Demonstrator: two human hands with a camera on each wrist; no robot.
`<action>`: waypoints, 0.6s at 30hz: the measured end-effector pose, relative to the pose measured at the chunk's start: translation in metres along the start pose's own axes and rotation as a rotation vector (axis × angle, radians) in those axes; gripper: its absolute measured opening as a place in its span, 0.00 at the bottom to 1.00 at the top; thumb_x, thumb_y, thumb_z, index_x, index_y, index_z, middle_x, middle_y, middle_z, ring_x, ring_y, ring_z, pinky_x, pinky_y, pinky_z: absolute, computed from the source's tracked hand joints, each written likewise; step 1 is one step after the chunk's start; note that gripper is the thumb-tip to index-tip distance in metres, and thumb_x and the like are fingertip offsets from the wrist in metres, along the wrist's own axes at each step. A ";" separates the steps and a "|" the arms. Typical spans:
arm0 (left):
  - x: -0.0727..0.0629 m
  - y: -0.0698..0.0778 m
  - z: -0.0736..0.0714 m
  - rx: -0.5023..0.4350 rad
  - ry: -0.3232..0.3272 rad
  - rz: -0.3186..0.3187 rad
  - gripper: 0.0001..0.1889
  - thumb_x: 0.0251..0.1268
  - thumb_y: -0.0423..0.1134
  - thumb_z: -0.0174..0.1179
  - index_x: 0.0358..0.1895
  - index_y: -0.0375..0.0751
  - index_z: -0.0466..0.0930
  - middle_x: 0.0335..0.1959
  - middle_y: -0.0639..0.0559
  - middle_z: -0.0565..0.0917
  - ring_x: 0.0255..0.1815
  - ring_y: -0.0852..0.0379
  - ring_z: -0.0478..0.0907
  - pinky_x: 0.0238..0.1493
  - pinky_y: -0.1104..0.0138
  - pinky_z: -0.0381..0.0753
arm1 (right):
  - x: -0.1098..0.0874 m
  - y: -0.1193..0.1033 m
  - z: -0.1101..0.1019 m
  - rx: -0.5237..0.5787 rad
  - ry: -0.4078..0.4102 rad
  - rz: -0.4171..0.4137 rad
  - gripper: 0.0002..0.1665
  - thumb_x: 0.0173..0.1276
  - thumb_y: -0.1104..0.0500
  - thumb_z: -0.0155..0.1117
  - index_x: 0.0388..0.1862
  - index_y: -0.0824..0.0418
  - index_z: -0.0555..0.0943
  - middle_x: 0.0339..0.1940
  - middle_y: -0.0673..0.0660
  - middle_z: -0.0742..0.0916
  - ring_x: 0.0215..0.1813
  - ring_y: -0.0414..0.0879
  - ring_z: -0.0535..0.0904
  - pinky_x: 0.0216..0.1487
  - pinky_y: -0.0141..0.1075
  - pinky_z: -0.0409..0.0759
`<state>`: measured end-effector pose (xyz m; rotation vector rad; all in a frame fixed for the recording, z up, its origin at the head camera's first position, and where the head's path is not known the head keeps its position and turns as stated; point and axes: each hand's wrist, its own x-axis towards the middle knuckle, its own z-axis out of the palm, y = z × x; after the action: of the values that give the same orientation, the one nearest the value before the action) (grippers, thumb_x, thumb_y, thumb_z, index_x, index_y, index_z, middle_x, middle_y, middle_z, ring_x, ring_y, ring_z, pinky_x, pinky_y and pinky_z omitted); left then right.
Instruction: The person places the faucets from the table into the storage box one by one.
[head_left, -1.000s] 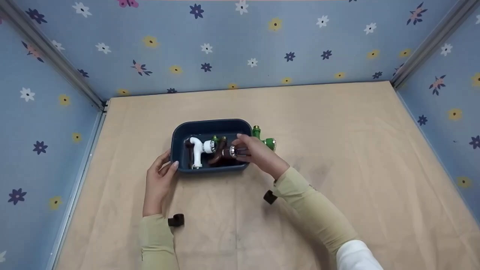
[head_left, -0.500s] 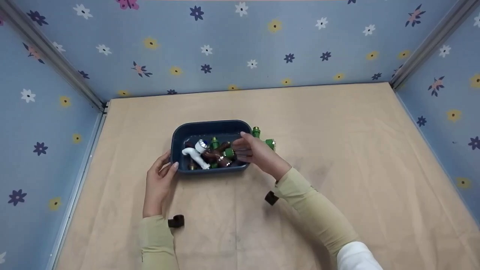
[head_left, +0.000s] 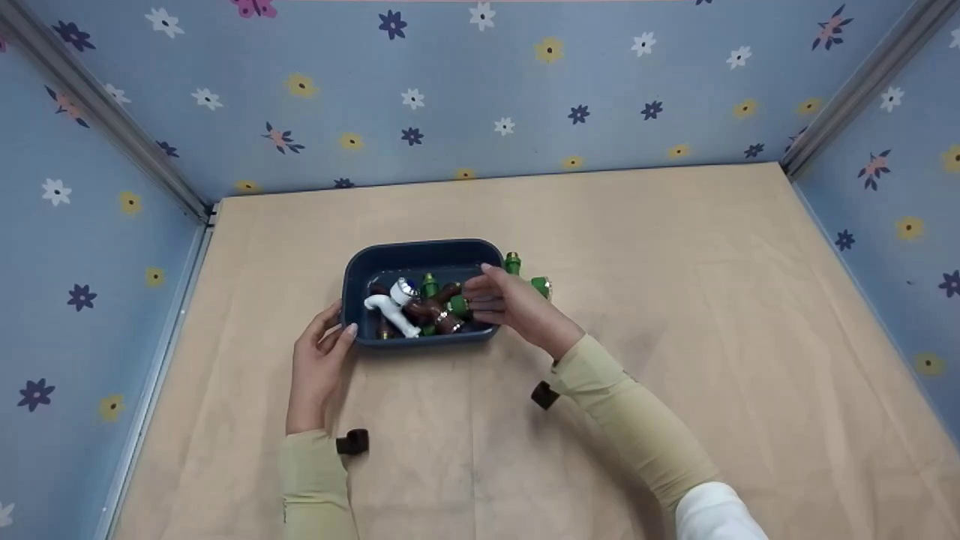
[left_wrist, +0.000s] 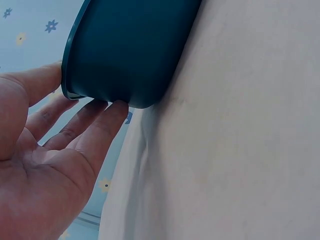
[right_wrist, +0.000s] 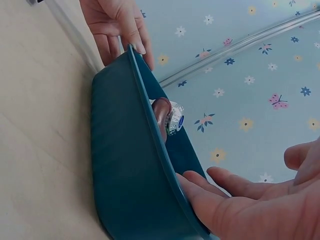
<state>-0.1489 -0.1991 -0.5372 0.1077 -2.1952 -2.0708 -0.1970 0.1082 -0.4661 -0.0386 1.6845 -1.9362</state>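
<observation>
In the head view, a dark blue plastic bin (head_left: 420, 343) holds a white tap (head_left: 391, 310), brown taps (head_left: 448, 322) and green tap parts (head_left: 429, 285), lying jumbled over one another. My left hand (head_left: 318, 367) touches the bin's left end, its thumb at the rim and fingertips against the outer wall. Over the right end my right hand (head_left: 521, 306) reaches inside with its fingers extended, holding nothing visible; the right wrist view shows those fingers crossing the rim. Partly hidden behind my right hand, a green tap (head_left: 541, 286) lies outside the bin.
A beige cloth (head_left: 675, 255) covers the table. Blue flowered panels (head_left: 480, 90) enclose the back and both sides. Small black wrist-camera mounts (head_left: 352, 442) stick out from both sleeves.
Inside the bin, the white tap has tipped over and the brown tap near my right fingers has dropped lower; a green tap handle now shows there. Both hands have barely moved.
</observation>
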 end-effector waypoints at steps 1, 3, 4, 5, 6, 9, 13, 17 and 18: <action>0.000 0.000 0.000 -0.006 -0.002 -0.003 0.25 0.66 0.29 0.59 0.67 0.35 0.68 0.60 0.36 0.73 0.56 0.40 0.74 0.50 0.74 0.77 | 0.000 0.000 0.000 0.002 -0.005 -0.004 0.34 0.79 0.43 0.39 0.65 0.71 0.68 0.64 0.69 0.72 0.66 0.60 0.68 0.65 0.45 0.69; 0.000 0.000 0.000 -0.017 -0.007 -0.013 0.26 0.66 0.29 0.58 0.67 0.35 0.68 0.60 0.35 0.72 0.57 0.38 0.73 0.49 0.74 0.77 | 0.000 0.000 -0.001 0.009 -0.010 -0.012 0.33 0.79 0.44 0.39 0.65 0.71 0.68 0.64 0.69 0.72 0.66 0.60 0.68 0.65 0.45 0.69; 0.000 0.000 0.000 -0.022 -0.009 -0.019 0.26 0.66 0.28 0.58 0.67 0.34 0.67 0.61 0.34 0.72 0.57 0.38 0.73 0.49 0.74 0.77 | 0.000 0.001 -0.001 0.015 -0.011 -0.014 0.33 0.79 0.44 0.39 0.65 0.71 0.68 0.64 0.70 0.72 0.66 0.60 0.68 0.65 0.46 0.69; 0.000 0.000 0.000 -0.027 -0.010 -0.025 0.26 0.66 0.28 0.58 0.67 0.34 0.67 0.61 0.34 0.71 0.58 0.38 0.73 0.49 0.74 0.77 | 0.000 0.001 -0.001 0.023 -0.011 -0.016 0.33 0.79 0.44 0.39 0.64 0.71 0.68 0.64 0.70 0.72 0.66 0.61 0.68 0.65 0.46 0.69; 0.000 0.000 -0.001 -0.029 -0.011 -0.031 0.26 0.66 0.28 0.58 0.68 0.34 0.67 0.61 0.34 0.71 0.58 0.38 0.73 0.49 0.74 0.77 | 0.000 0.001 -0.001 0.028 -0.008 -0.018 0.32 0.79 0.45 0.39 0.64 0.71 0.68 0.64 0.70 0.72 0.65 0.61 0.68 0.65 0.46 0.69; 0.001 0.000 -0.001 -0.036 -0.017 -0.043 0.26 0.66 0.27 0.57 0.68 0.33 0.66 0.62 0.34 0.71 0.58 0.37 0.72 0.49 0.74 0.77 | 0.001 0.001 -0.001 0.045 0.001 -0.023 0.31 0.80 0.45 0.39 0.64 0.70 0.68 0.64 0.70 0.73 0.65 0.61 0.69 0.64 0.46 0.70; 0.001 0.000 -0.002 -0.038 -0.021 -0.040 0.26 0.67 0.28 0.58 0.68 0.34 0.67 0.61 0.35 0.71 0.58 0.38 0.72 0.50 0.74 0.77 | -0.001 0.002 -0.001 0.063 0.008 -0.035 0.30 0.80 0.46 0.38 0.64 0.69 0.67 0.64 0.69 0.73 0.65 0.61 0.69 0.63 0.45 0.71; 0.000 0.000 -0.002 -0.029 -0.017 -0.028 0.26 0.67 0.30 0.58 0.68 0.36 0.67 0.61 0.36 0.72 0.58 0.40 0.73 0.50 0.74 0.77 | -0.005 0.002 -0.003 0.072 -0.009 -0.053 0.31 0.80 0.45 0.38 0.64 0.69 0.67 0.64 0.68 0.73 0.65 0.61 0.69 0.63 0.45 0.71; 0.000 0.001 -0.002 -0.026 -0.016 -0.024 0.26 0.67 0.30 0.58 0.68 0.36 0.67 0.61 0.36 0.72 0.57 0.40 0.73 0.50 0.74 0.77 | -0.006 0.002 -0.004 0.074 -0.014 -0.058 0.31 0.80 0.45 0.38 0.64 0.69 0.67 0.64 0.68 0.73 0.65 0.61 0.68 0.63 0.45 0.71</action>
<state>-0.1485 -0.2006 -0.5364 0.1156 -2.1864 -2.1195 -0.1931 0.1140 -0.4665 -0.0734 1.6181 -2.0348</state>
